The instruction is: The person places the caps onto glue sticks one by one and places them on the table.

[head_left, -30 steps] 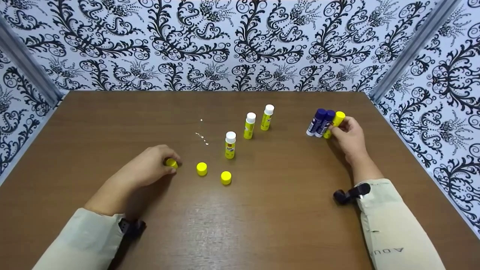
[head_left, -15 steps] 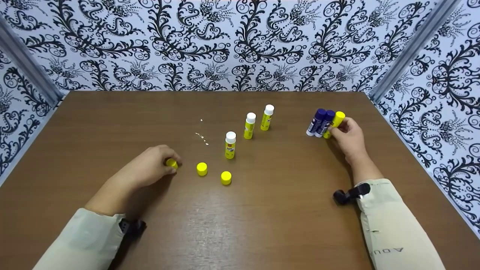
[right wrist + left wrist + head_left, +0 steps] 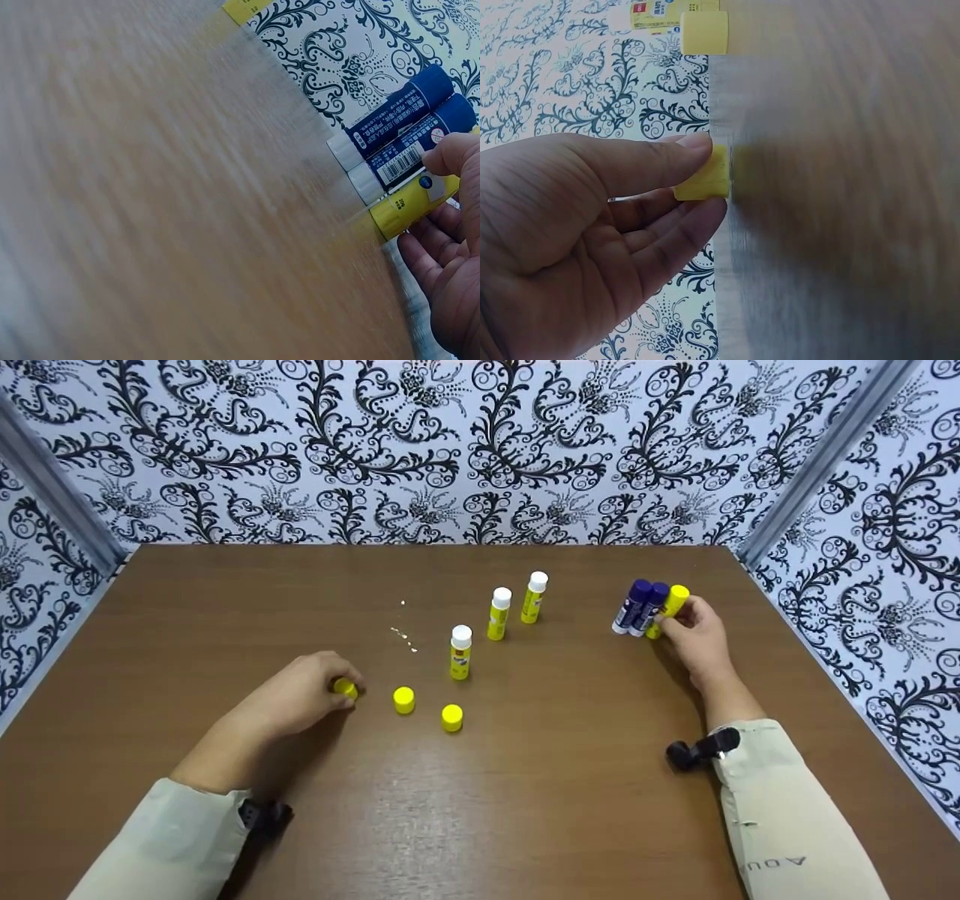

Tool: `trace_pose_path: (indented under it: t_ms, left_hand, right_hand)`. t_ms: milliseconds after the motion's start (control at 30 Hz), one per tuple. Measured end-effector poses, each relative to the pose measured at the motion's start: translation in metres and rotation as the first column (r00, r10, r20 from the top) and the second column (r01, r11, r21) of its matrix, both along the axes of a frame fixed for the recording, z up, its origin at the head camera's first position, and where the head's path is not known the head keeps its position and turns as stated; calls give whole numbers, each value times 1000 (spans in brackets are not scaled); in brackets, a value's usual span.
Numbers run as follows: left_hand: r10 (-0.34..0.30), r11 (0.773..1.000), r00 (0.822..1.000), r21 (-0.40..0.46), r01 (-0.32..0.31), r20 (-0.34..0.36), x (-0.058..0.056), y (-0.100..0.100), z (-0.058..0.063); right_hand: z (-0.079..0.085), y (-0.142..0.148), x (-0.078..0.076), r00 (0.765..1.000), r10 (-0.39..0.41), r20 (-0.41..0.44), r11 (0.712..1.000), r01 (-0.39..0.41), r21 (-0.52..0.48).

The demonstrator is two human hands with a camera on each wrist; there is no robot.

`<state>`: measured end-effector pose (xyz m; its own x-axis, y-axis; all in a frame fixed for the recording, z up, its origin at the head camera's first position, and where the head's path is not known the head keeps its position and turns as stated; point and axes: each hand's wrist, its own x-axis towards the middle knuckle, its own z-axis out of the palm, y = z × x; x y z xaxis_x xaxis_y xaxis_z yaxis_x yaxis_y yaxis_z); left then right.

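Observation:
My left hand point(image 3: 296, 694) pinches a yellow glue stick cap point(image 3: 703, 174) between thumb and fingers, down at the tabletop on the left. At the right, my right hand point(image 3: 699, 639) grips a yellow glue stick point(image 3: 412, 206) that stands upright. Two dark blue glue sticks, a nearer one point(image 3: 401, 157) and a farther one point(image 3: 375, 124), stand upright in a row beside it. Two more yellow caps, one point(image 3: 403, 700) just right of my left hand and another point(image 3: 451, 718) further right, rest on the table.
Three yellow glue sticks with white tops stand in a diagonal row mid-table: a front one point(image 3: 460, 654), a middle one point(image 3: 499, 615) and a back one point(image 3: 534, 598). Small white crumbs point(image 3: 405, 639) lie left of them. Patterned walls point(image 3: 480, 450) border the brown table point(image 3: 480, 817).

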<state>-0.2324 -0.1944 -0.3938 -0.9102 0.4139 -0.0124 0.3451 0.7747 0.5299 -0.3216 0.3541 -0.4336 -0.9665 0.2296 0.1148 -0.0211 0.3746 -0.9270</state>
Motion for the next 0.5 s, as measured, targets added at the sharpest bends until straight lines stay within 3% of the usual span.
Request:
trace_pose_path:
  t_ms: [500]
  left_hand:
    - [-13, 999, 998, 50, 17, -68, 0, 1, 0]
  right_hand:
    - [-2, -1, -1, 997, 0, -82, 996, -7, -85]
